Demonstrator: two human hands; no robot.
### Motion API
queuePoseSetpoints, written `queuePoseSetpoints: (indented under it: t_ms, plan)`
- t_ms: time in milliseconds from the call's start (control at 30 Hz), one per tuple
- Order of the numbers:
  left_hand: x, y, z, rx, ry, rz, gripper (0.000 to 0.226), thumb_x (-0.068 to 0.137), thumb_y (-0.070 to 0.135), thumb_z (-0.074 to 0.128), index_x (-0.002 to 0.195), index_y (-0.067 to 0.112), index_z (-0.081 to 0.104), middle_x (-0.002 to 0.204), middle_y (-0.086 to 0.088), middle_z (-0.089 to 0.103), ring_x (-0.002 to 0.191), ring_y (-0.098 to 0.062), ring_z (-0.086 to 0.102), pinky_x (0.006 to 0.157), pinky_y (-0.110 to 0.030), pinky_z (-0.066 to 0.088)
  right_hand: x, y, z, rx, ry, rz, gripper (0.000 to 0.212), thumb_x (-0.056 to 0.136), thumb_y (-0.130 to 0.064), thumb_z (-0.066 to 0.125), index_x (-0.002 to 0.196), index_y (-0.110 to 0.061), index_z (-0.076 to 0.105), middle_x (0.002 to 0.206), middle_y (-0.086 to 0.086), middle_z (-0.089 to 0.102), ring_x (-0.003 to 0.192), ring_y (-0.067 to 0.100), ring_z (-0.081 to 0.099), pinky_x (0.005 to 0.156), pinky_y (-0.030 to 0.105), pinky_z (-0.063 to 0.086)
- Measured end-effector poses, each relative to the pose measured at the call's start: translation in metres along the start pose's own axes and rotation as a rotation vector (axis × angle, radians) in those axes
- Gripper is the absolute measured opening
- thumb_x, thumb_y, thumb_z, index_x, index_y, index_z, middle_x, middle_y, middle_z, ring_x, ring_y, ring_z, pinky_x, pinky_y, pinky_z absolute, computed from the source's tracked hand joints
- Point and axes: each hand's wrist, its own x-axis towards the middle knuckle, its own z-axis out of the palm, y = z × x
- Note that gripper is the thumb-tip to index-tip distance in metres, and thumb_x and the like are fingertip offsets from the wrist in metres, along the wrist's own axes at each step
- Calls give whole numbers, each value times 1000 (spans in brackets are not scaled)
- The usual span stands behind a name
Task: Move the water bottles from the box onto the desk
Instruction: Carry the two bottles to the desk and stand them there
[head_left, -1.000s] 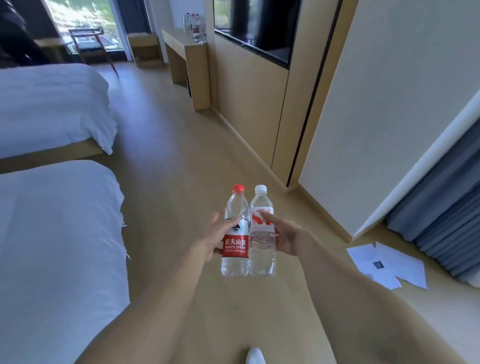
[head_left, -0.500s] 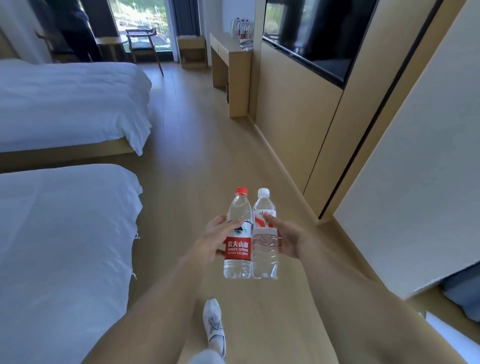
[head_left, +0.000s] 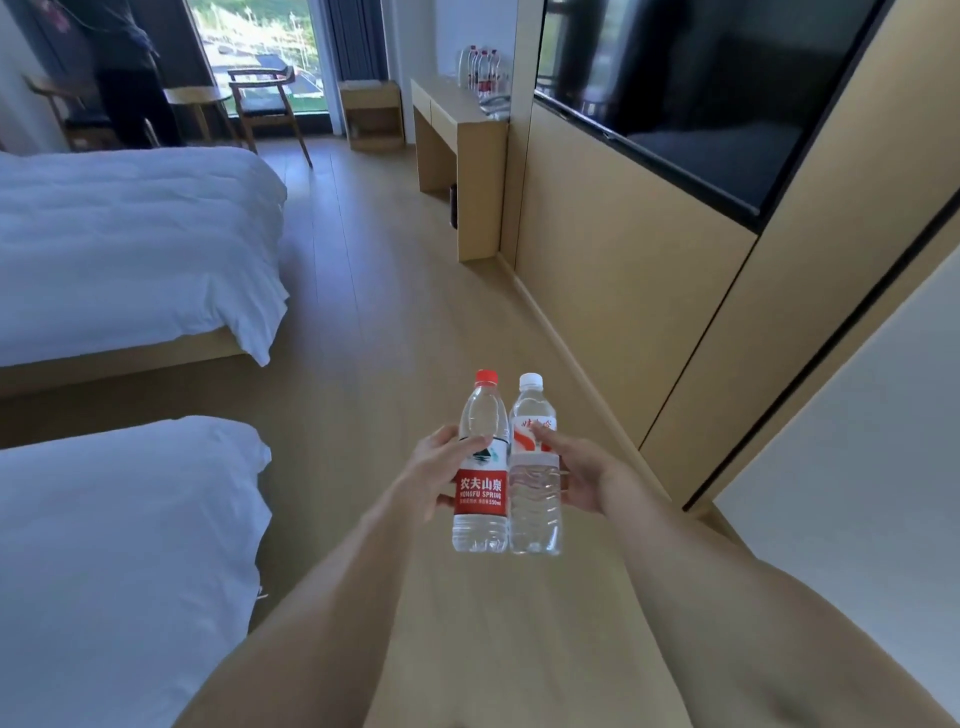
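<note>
My left hand (head_left: 434, 470) grips a clear water bottle with a red cap and red label (head_left: 480, 467), upright in front of me. Beside it and touching, my right hand (head_left: 582, 473) grips a second clear bottle with a white cap (head_left: 535, 499), also upright. Both hang over the wooden floor. The wooden desk (head_left: 457, 117) stands far ahead against the right wall, with several water bottles (head_left: 483, 70) standing on its top. The box is out of view.
Two beds with white covers (head_left: 130, 244) (head_left: 119, 561) line the left side, leaving a floor aisle (head_left: 374, 312) toward the desk. A wood-panelled wall with a dark screen (head_left: 691, 88) runs along the right. A chair (head_left: 267, 101), round table and a standing person (head_left: 130, 78) are by the window.
The view has advanced down the aisle and turned left; the desk and window are nearer and more central. Both hands keep the same hold on the bottles.
</note>
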Motion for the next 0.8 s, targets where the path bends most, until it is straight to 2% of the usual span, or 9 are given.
queuePoseSetpoints:
  t_ms: [100,200,300,533,667,800]
  plan:
    - [40,28,-16,-17,20,12,28,79,39,81,103,33,69,90,-2,78,82,-24,74,75,-41,60,42,-34,10,-25,5,6,65,83,-50,71,128,-4,62,120,17,69,100,32,67,93,44,54]
    - [77,50,-33,-22,58,23,29,81,39,79,106,33,67,96,-4,77,85,-25,74,82,-44,60,82,-65,23,-71,-4,22,62,84,-52,70,126,-7,63,112,14,71,96,31,68,88,44,56]
    - [115,74,-50,-28,94,21,33,83,37,78,112,33,63,102,-7,75,91,-28,73,87,-50,59,129,-95,35,-93,-28,27,60,85,-53,70,124,-8,64,113,13,71,100,32,68,92,47,55]
    - [222,135,-95,-45,243,32,41,83,35,79,118,34,58,101,-10,74,90,-29,74,85,-54,59,255,-179,67,-144,-130,40,48,84,-53,71,109,-13,66,95,8,72,81,26,69,71,37,56]
    - [282,177,-119,-75,289,40,45,82,36,79,122,31,60,100,-9,75,87,-27,74,85,-52,59,321,-240,84,-186,-190,55,55,83,-53,72,117,-10,65,109,13,72,90,30,69,75,39,56]
    - [334,222,-138,-118,312,62,47,84,36,77,127,31,57,102,-8,75,90,-27,73,86,-50,59,375,-300,96,-210,-219,50,54,77,-55,75,108,-12,68,92,8,75,82,27,71,70,36,56]
